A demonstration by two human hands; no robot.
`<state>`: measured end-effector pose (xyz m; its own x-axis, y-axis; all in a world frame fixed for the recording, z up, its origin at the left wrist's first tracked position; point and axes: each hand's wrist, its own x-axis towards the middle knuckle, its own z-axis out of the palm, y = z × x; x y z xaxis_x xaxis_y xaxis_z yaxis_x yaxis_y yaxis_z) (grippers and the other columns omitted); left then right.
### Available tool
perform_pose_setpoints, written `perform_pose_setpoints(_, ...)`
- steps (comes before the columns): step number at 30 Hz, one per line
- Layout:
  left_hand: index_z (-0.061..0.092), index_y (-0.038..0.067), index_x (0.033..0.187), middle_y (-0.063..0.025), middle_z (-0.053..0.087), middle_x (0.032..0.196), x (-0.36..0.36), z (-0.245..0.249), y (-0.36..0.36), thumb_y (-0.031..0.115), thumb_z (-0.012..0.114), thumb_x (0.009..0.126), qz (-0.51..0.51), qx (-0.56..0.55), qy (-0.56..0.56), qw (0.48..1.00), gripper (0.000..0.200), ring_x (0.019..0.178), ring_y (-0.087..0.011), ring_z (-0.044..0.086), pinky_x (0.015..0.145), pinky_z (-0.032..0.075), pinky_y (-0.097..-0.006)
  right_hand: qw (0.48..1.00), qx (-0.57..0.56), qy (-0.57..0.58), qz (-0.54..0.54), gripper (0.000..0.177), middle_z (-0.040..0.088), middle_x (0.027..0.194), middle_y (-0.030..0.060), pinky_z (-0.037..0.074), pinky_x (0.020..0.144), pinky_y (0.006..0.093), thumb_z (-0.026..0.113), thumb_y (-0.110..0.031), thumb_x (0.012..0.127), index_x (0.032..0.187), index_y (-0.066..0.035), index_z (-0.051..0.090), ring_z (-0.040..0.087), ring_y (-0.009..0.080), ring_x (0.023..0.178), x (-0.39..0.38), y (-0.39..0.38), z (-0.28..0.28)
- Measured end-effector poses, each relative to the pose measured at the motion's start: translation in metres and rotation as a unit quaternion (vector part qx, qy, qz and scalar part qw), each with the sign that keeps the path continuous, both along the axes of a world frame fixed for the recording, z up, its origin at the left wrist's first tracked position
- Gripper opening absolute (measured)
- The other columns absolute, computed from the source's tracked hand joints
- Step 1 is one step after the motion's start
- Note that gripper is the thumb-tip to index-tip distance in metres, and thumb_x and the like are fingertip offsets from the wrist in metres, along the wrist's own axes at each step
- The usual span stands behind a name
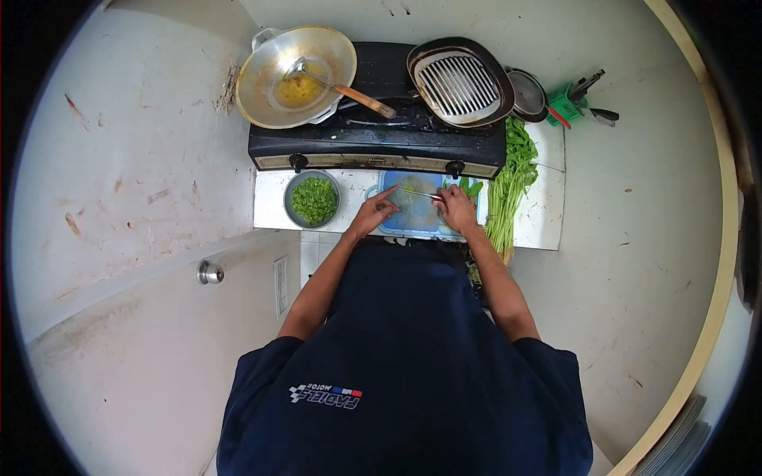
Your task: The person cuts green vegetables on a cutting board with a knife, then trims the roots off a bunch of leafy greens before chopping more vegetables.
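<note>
A knife (419, 193) lies across above the blue cutting board (421, 216), its handle in my right hand (456, 208), which is closed round it. My left hand (375, 212) is at the board's left edge, with a fingertip at the knife's tip; whether it pinches anything is too small to tell. Some green leaves (474, 190) lie at the board's right side, beside my right hand. To the left of the board, a grey bowl (289, 208) holds chopped greens (313, 200).
Behind the board stands a black stove (381, 143) bearing a wok (254, 87) with a ladle (361, 99) and a grill pan (459, 83). Long leafy greens (508, 190) lie to the right. A small pan (528, 94) and a green basket (562, 105) with utensils are at the back right.
</note>
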<state>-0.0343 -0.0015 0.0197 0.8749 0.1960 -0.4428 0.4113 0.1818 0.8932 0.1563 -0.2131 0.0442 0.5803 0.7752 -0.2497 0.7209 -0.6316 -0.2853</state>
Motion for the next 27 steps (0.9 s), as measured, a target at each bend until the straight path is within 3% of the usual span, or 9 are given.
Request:
perform_pose_setpoints(9, 0.039, 0.022, 0.159, -0.0043, 0.072, 0.103, 0.004, 0.001, 0.001, 0.013, 0.063, 0.099, -0.01, 0.026, -0.02, 0.999, 0.065, 0.088, -0.0114, 0.061, 0.08, 0.052, -0.0271, 0.998, 0.036, -0.015, -0.054, 0.034, 0.057, 0.11, 0.0106, 0.043, 0.09, 0.0562, 0.066, -0.036, 0.095, 0.118, -0.012, 0.067, 0.055, 0.0322, 0.112, -0.011, 0.004, -0.005)
perform_pose_setpoints(21, 0.05, 0.015, 0.15, -0.0062, 0.071, 0.089, 0.022, 0.009, 0.007, 0.02, 0.071, 0.094, -0.129, 0.195, -0.028, 0.972, 0.06, 0.076, -0.014, 0.062, 0.076, 0.051, -0.0311, 0.985, 0.094, -0.023, -0.141, 0.034, 0.054, 0.108, 0.0078, 0.039, 0.088, 0.0512, 0.073, -0.018, 0.082, 0.115, -0.014, 0.068, 0.055, 0.0285, 0.109, -0.058, -0.002, 0.009)
perform_pose_setpoints(27, 0.049, 0.012, 0.149, -0.0076, 0.074, 0.083, 0.034, -0.001, 0.015, 0.02, 0.069, 0.096, -0.134, 0.152, -0.039, 0.979, 0.057, 0.075, -0.0156, 0.066, 0.074, 0.053, -0.0322, 0.978, 0.099, -0.019, -0.183, 0.033, 0.055, 0.107, 0.0078, 0.039, 0.087, 0.0511, 0.073, -0.02, 0.083, 0.115, -0.013, 0.068, 0.056, 0.0286, 0.108, -0.074, -0.009, 0.017)
